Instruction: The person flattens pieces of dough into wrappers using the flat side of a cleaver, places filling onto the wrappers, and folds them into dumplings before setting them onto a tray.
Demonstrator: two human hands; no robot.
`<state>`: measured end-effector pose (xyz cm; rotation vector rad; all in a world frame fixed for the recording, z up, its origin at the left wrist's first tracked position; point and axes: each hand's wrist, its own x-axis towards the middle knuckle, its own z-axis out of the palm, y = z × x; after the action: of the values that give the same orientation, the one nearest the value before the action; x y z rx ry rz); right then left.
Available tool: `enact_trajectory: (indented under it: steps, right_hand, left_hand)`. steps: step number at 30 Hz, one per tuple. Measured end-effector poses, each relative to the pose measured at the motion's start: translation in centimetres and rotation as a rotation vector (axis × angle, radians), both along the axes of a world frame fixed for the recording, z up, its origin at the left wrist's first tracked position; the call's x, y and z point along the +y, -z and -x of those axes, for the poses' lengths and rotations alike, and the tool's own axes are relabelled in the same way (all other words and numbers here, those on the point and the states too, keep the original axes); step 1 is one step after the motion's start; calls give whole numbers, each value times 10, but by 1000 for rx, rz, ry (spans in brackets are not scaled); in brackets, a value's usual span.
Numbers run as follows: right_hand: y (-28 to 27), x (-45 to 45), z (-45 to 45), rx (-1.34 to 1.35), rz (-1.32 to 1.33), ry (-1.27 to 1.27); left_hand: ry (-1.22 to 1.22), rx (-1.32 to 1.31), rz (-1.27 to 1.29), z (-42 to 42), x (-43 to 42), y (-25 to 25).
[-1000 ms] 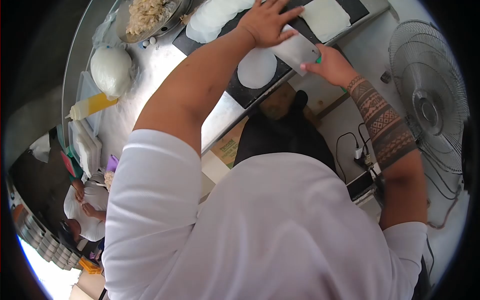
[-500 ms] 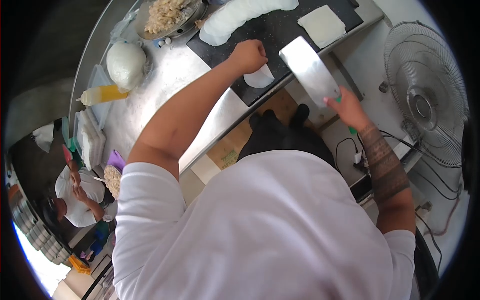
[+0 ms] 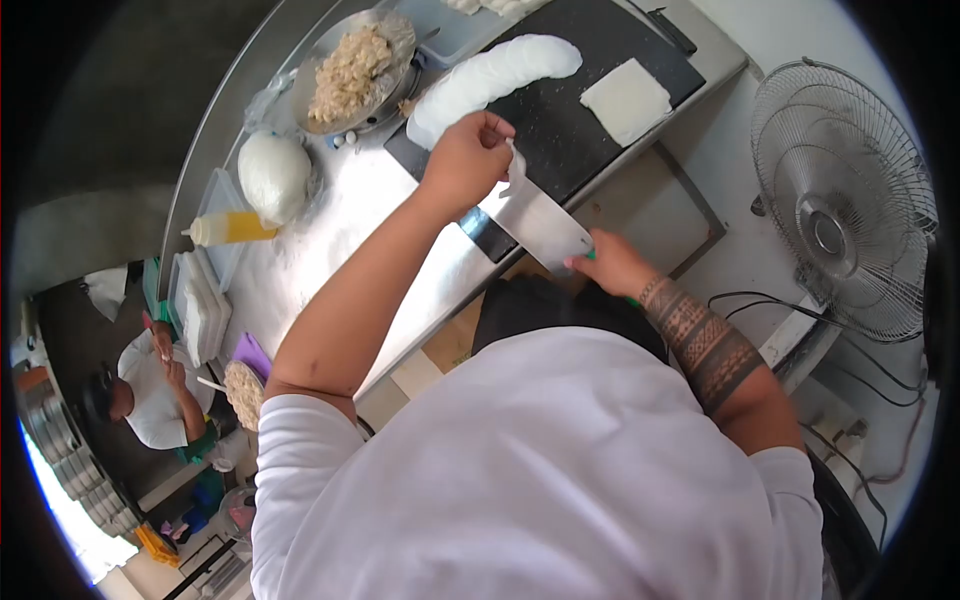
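My left hand is closed, pinching the edge of a thin white dough wrapper that hangs curled from the fingertips. My right hand grips the green handle of a cleaver. Its broad metal blade reaches over the near edge of the black board, just below the wrapper. Whether blade and wrapper touch, I cannot tell. Behind my left hand, a curved row of overlapping round white wrappers lies on the board. Farther right on it is a squarish white stack of sheets.
A bowl of chunky filling stands at the back of the steel counter. Left of it are a bagged white lump and a yellow squeeze bottle. A fan stands right; another person is far left.
The wrapper has come up off the board in my left hand. My right hand has brought the cleaver left, from beside the board to over its near edge. The view has shifted slightly.
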<state>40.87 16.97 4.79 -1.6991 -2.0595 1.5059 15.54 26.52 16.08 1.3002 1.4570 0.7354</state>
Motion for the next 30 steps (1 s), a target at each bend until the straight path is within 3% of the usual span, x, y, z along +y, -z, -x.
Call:
enact_trajectory:
  steps: [4,7,10,14,17,21,24,25,27,30]
  right_hand:
    - [3,-17,-34,48,-20,64]
    - [-1,-31,-50,29,48,123]
    - [-2,-43,-59,76,87,182]
    - [9,-49,-64,119,135,207]
    - [1,-41,-66,54,149,185]
    - [3,-24,-52,104,112,153]
    - [13,-6,-30,148,31,66]
    - [20,1,-20,177,76,39]
    - [9,15,10,207,-4,-72]
    - [-6,31,67,209,-100,-252]
  left_hand:
    - [114,36,-234,-30,60,-65]
    - [118,145,-440,-49,125,-66]
    - [57,233,-420,-62,196,-12]
    - [-75,492,-453,-49,243,110]
    - [-358,135,-576,-53,202,109]
    - [-343,264,-591,6,90,90]
    - [-450,469,-500,75,-14,116]
    - [-465,586,-591,99,-53,124]
    - [-626,845,-529,133,-128,125]
    - [-992,918,-263,168,-207,140]
